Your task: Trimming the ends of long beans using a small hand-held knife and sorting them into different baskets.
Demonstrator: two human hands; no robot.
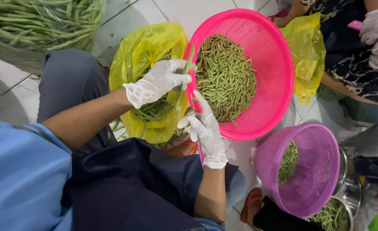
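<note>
My left hand, in a white glove, holds a long green bean upright over the rim of a big pink basket. My right hand, also gloved, sits just below it, fingers closed on a pink-handled tool, with a finger reaching up to the bean. Whether the tool has a blade is hidden. The pink basket holds a heap of short cut bean pieces. Under my left hand, a yellow plastic bag holds uncut long beans.
A smaller purple basket with cut beans stands at the lower right beside metal bowls. A clear bag of long beans lies top left. Another person's gloved hands and a second yellow bag are top right. The floor is white tile.
</note>
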